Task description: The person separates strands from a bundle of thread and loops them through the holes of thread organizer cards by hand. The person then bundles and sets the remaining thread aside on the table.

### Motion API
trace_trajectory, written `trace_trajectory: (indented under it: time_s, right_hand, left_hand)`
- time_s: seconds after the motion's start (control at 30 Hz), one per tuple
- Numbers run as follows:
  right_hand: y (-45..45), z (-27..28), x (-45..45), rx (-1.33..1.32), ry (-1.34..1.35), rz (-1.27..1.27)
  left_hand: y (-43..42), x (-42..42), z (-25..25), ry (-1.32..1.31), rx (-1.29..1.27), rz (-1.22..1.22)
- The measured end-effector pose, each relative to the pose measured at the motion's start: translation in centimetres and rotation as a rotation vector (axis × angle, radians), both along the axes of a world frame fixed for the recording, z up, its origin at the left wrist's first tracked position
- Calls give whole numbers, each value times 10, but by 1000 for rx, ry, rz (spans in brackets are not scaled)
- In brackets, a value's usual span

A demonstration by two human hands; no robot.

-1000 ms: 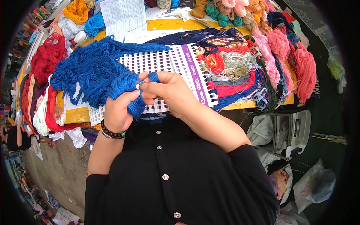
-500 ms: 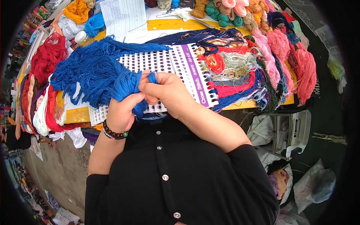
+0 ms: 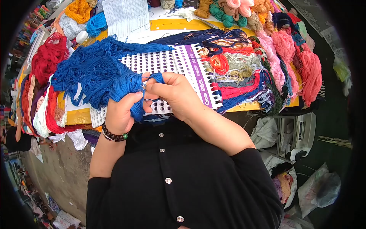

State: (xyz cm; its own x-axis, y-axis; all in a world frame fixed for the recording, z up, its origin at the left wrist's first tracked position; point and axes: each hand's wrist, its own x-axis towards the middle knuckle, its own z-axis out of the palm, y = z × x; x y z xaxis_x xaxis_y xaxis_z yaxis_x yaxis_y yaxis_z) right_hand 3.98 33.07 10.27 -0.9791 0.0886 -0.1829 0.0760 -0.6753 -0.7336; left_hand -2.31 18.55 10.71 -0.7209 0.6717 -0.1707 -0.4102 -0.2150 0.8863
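A large loose bundle of blue embroidery thread (image 3: 91, 72) spreads over the left half of a white punched thread card (image 3: 164, 63) with a purple strip. My left hand (image 3: 124, 110) is closed around the gathered near end of this bundle. Just to its right, my right hand (image 3: 169, 91) pinches a small loop of the same blue thread between thumb and fingers. The fingertips of both hands almost meet where the loop leaves the bundle. Along the card's right edge, threads of several colours hang from its holes.
Red thread (image 3: 49, 57) is heaped at the left, and pink skeins (image 3: 310, 76) hang over the right edge. A printed chart sheet (image 3: 126, 17), scissors (image 3: 206, 23) and a small white-capped jar (image 3: 82, 37) are at the back. Plastic bags (image 3: 320, 187) stand on the floor at right.
My right hand has drawn slightly right from my left hand, and the blue loop between its fingers looks larger. My left hand has shifted a little left, still gripping the bundle.
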Motion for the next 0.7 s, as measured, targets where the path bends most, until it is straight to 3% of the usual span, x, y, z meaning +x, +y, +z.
trace_trajectory:
  time_s: [0.5,0.7]
  right_hand:
    - [1,-11,-1,126,6,-20]
    - [6,-10,-2,33,10,-4]
  left_hand:
    - [3,0,-12,86,-115,39]
    - [12,3,-14,155,-73,158]
